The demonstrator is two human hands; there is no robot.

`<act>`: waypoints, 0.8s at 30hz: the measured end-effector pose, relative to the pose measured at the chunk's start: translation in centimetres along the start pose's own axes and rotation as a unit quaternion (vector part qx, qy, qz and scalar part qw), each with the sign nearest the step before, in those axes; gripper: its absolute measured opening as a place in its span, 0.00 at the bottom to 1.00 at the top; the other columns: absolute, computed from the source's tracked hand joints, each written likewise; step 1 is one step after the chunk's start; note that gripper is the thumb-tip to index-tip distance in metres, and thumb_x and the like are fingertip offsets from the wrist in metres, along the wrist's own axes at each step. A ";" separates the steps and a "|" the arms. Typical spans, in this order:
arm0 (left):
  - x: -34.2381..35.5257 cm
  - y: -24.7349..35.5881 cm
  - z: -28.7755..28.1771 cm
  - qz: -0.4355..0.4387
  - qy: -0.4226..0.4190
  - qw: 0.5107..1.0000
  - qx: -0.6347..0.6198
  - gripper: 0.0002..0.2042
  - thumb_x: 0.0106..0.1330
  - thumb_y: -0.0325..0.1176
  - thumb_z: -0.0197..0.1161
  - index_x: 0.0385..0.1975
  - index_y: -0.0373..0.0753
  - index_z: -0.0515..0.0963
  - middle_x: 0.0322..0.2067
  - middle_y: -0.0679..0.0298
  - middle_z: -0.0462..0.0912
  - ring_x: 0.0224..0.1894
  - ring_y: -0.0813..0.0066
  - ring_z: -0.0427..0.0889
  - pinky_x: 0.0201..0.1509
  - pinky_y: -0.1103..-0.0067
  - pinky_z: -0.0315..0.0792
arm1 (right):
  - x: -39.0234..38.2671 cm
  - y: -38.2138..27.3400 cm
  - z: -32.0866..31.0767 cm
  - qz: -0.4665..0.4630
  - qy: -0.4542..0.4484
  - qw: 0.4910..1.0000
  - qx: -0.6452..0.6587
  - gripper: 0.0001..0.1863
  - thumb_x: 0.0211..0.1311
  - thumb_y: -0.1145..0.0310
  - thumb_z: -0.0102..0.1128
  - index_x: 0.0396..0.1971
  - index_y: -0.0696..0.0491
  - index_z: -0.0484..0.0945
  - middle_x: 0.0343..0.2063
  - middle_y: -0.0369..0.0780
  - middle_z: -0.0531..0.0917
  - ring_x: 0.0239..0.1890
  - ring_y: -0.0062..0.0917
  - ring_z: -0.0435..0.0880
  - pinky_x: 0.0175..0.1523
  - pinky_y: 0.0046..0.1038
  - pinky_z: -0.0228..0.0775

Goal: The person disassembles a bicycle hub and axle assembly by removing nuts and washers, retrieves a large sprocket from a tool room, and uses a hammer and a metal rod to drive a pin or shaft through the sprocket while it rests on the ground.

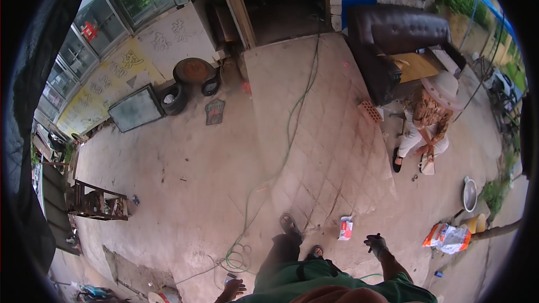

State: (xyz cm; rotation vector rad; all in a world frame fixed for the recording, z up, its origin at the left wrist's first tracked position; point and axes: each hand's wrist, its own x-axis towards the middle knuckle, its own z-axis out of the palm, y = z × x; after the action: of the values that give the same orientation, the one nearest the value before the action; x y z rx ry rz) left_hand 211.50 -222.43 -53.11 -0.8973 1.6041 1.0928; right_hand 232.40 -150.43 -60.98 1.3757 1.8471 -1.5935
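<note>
My right hand point(377, 243): closed on a dark slim item point(370, 248). My left hand point(234, 288): grip, I cannot tell; green hose point(288, 141) near. Red-white box point(346, 228): ground, near right hand.

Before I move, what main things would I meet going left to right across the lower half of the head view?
Rack → left hand → left foot → right foot → red-and-white box → right hand → bag.
</note>
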 end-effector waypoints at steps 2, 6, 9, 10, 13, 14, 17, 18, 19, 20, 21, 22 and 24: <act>3.2 5.3 3.5 -0.047 -0.009 0.999 -0.010 0.15 0.74 0.36 0.64 0.56 0.38 0.76 0.46 0.52 0.86 0.50 0.50 0.87 0.58 0.52 0.79 | 5.4 -2.3 -4.0 -0.025 0.042 0.999 -0.013 0.10 0.71 0.61 0.61 0.35 0.53 0.83 0.29 0.40 0.87 0.31 0.28 0.90 0.31 0.32 0.82; 4.8 15.7 3.1 -0.087 0.015 0.996 0.022 0.14 0.73 0.39 0.64 0.52 0.38 0.77 0.43 0.54 0.87 0.45 0.54 0.88 0.50 0.56 0.79 | 9.7 -11.8 -2.3 0.009 -0.014 0.999 0.049 0.13 0.73 0.64 0.59 0.46 0.58 0.83 0.39 0.47 0.88 0.43 0.35 0.89 0.43 0.35 0.83; 7.4 27.6 5.5 -0.086 -0.014 0.994 0.071 0.14 0.73 0.41 0.64 0.49 0.39 0.78 0.41 0.56 0.87 0.41 0.57 0.88 0.44 0.59 0.79 | 10.2 -12.5 -5.2 0.017 -0.041 0.999 0.012 0.15 0.74 0.65 0.57 0.49 0.59 0.83 0.44 0.48 0.88 0.49 0.37 0.89 0.48 0.37 0.84; 9.2 32.7 7.4 -0.065 -0.032 0.993 0.090 0.14 0.73 0.42 0.64 0.48 0.39 0.79 0.40 0.56 0.87 0.39 0.58 0.88 0.42 0.60 0.79 | 10.3 -11.7 -7.4 0.000 -0.042 0.999 -0.024 0.15 0.74 0.65 0.57 0.50 0.59 0.82 0.46 0.49 0.88 0.51 0.38 0.88 0.50 0.38 0.84; 9.1 49.0 4.4 0.031 0.038 0.991 0.124 0.14 0.72 0.43 0.65 0.46 0.39 0.80 0.38 0.58 0.86 0.35 0.62 0.88 0.37 0.62 0.79 | 8.9 -21.6 -2.6 0.156 -0.040 0.967 0.200 0.19 0.81 0.64 0.48 0.51 0.65 0.80 0.43 0.55 0.88 0.46 0.46 0.90 0.42 0.39 0.84; 10.2 56.3 5.9 0.076 0.034 0.987 0.138 0.13 0.74 0.43 0.61 0.48 0.42 0.79 0.40 0.59 0.87 0.37 0.62 0.88 0.42 0.60 0.78 | 9.3 -21.4 -3.7 0.133 -0.046 0.970 0.196 0.19 0.81 0.62 0.49 0.51 0.65 0.80 0.44 0.55 0.88 0.48 0.46 0.89 0.43 0.38 0.83; 11.5 76.9 11.3 0.188 0.032 0.976 0.106 0.13 0.71 0.42 0.62 0.46 0.41 0.79 0.35 0.61 0.86 0.31 0.68 0.87 0.34 0.67 0.77 | 12.2 -20.7 -6.3 -0.058 -0.200 0.968 -0.142 0.22 0.82 0.62 0.50 0.60 0.66 0.72 0.51 0.54 0.85 0.54 0.40 0.88 0.52 0.36 0.81; 11.9 83.6 15.7 0.227 0.001 0.970 0.091 0.12 0.71 0.42 0.61 0.45 0.40 0.79 0.34 0.62 0.86 0.31 0.69 0.87 0.34 0.70 0.78 | 12.7 -19.3 -8.1 -0.258 -0.105 0.867 -0.414 0.25 0.81 0.62 0.50 0.64 0.68 0.67 0.53 0.52 0.85 0.56 0.38 0.87 0.56 0.36 0.81; 10.6 88.4 15.8 0.272 0.017 0.958 0.083 0.12 0.70 0.41 0.61 0.45 0.40 0.79 0.35 0.62 0.86 0.32 0.69 0.87 0.35 0.70 0.79 | 14.3 -23.6 -5.7 0.020 -0.112 0.984 -0.138 0.25 0.79 0.62 0.53 0.64 0.66 0.69 0.53 0.51 0.85 0.55 0.38 0.88 0.58 0.37 0.80; 9.8 92.4 13.7 0.283 0.049 0.953 0.096 0.13 0.70 0.42 0.62 0.45 0.40 0.79 0.36 0.63 0.86 0.32 0.69 0.87 0.35 0.70 0.79 | 15.3 -30.2 -2.7 0.247 0.031 0.952 0.180 0.25 0.77 0.61 0.55 0.64 0.64 0.71 0.54 0.49 0.86 0.54 0.39 0.89 0.61 0.38 0.80; 9.9 96.1 14.9 0.297 0.047 0.948 0.100 0.13 0.70 0.42 0.62 0.45 0.41 0.80 0.36 0.63 0.86 0.33 0.69 0.87 0.35 0.70 0.79 | 15.8 -33.4 -3.7 0.228 -0.001 0.964 0.133 0.24 0.77 0.62 0.54 0.63 0.62 0.72 0.54 0.48 0.86 0.53 0.40 0.89 0.60 0.39 0.80; 10.3 99.1 17.1 0.314 0.039 0.943 0.104 0.13 0.71 0.43 0.63 0.45 0.41 0.80 0.36 0.63 0.86 0.33 0.69 0.87 0.35 0.71 0.79 | 16.8 -35.1 -5.1 0.180 -0.041 0.982 0.044 0.23 0.77 0.62 0.54 0.63 0.60 0.74 0.53 0.47 0.87 0.52 0.40 0.90 0.60 0.40 0.80; 10.7 103.6 22.0 0.310 0.006 0.944 0.111 0.12 0.71 0.42 0.63 0.45 0.41 0.80 0.36 0.64 0.86 0.33 0.70 0.87 0.35 0.71 0.79 | 20.3 -37.3 -9.0 0.020 -0.118 0.967 -0.224 0.20 0.77 0.63 0.53 0.62 0.56 0.76 0.52 0.46 0.88 0.49 0.42 0.90 0.58 0.41 0.80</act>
State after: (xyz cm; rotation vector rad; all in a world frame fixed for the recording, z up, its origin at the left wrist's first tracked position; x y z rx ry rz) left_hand 120.48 -168.30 -42.01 -0.2390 2.0398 1.2854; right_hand 195.16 -129.86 -52.60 0.9719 1.8680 -1.1608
